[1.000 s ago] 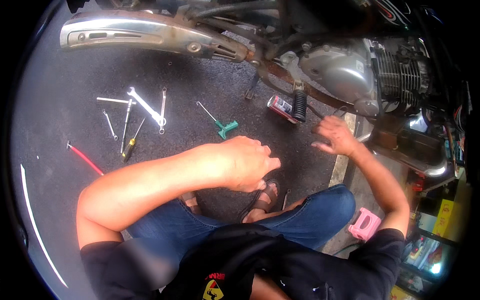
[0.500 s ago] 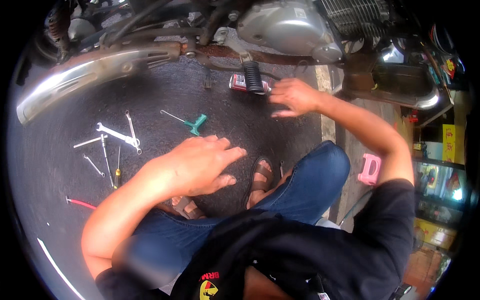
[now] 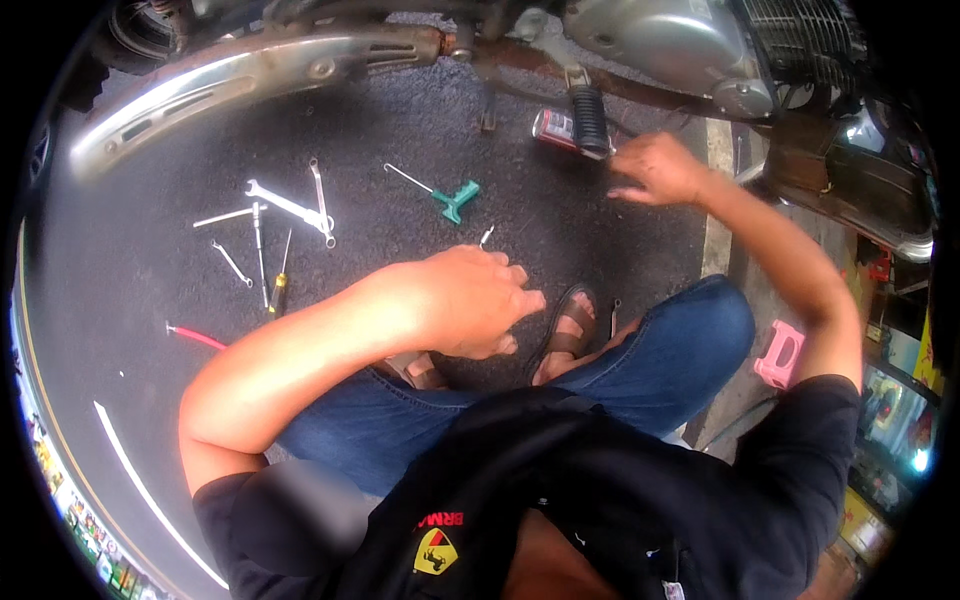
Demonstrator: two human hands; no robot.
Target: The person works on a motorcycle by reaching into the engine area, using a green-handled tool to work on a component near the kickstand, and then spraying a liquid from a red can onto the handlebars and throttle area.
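My left hand (image 3: 465, 300) hovers above the asphalt in front of my sandalled feet, palm down. Its fingers are loosely bent and the thumb is apart, with nothing visible in it. A small metallic piece (image 3: 487, 236) shows just past its knuckles; whether it lies on the ground I cannot tell. Beyond lies a hook tool with a green T-handle (image 3: 457, 201). My right hand (image 3: 660, 168) is open beside a red and white can (image 3: 556, 128) lying on its side under a black rubber footpeg (image 3: 590, 120). I cannot tell whether its fingertips touch the can.
A motorcycle spans the far side, with its silver exhaust cover (image 3: 250, 75) and engine cover (image 3: 660, 40). Left lie a combination wrench (image 3: 285, 203), a T-bar wrench (image 3: 260, 250), a yellow-handled screwdriver (image 3: 279, 290) and a red-handled tool (image 3: 195, 335). A pink plastic stool (image 3: 778, 355) stands right.
The view has shifted, so the ground and motorcycle sit farther right and higher. My left hand's fingers look more bent, and the small metallic piece has come into sight. My right hand stays by the can.
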